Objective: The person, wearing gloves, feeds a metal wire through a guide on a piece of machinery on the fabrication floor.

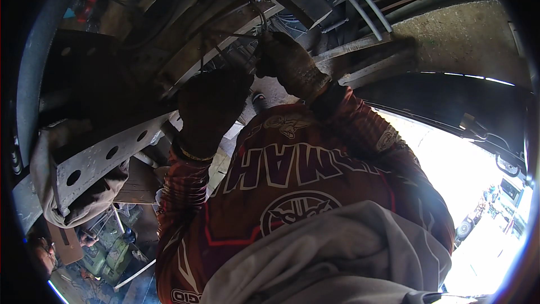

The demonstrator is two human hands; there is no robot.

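My right hand (289, 66), in a worn, dirty work glove, is closed with its fingertips turned left beside a thin dark bent rod or cable (263, 18), which rises from its grip. To the left and a little nearer, my left hand (209, 107), in a dark glove, is curled with its back toward me. Deep shadow hides its fingers and whatever they hold. Thin dark rods (228, 35) cross just beyond both hands, in front of a long pale-edged metal beam (194, 53). Where these rods end is too dark to make out.
A metal beam with round holes (93, 160) runs along the left, with a grey cloth (48, 186) draped over it. Steel plates (292, 0) and tubes (368, 14) hang beyond my hands. At lower left, another person's hand (88, 238) shows near green machinery (107, 256).
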